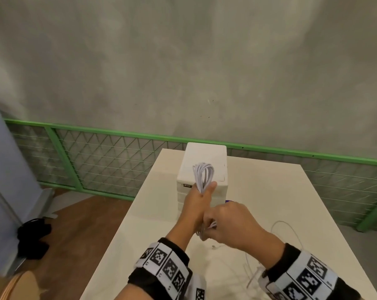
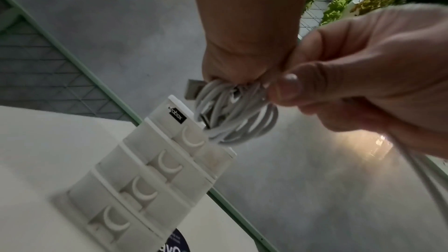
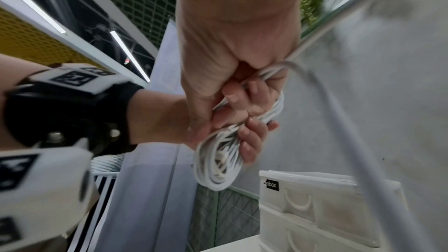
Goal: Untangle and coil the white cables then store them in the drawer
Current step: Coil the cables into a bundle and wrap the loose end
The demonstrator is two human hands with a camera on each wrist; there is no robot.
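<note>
L hand [image 1: 196, 200] grips white cable coil [image 1: 203, 174] above the drawer unit [image 1: 202, 167], all 4 drawers shut, contents hidden; R hand [image 1: 230, 224] pinches the coil's loose tail [image 1: 291, 231] trailing onto tabletop [image 1: 291, 191].

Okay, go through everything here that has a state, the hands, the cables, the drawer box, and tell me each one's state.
Left hand: grip closed around coiled white cable.
Coiled white cable: looped, held upright above the table.
Right hand: pinching the cable's loose strand.
Loose white cable: uncoiled, lying on the white table.
White plastic drawer box: all four drawers closed.
</note>
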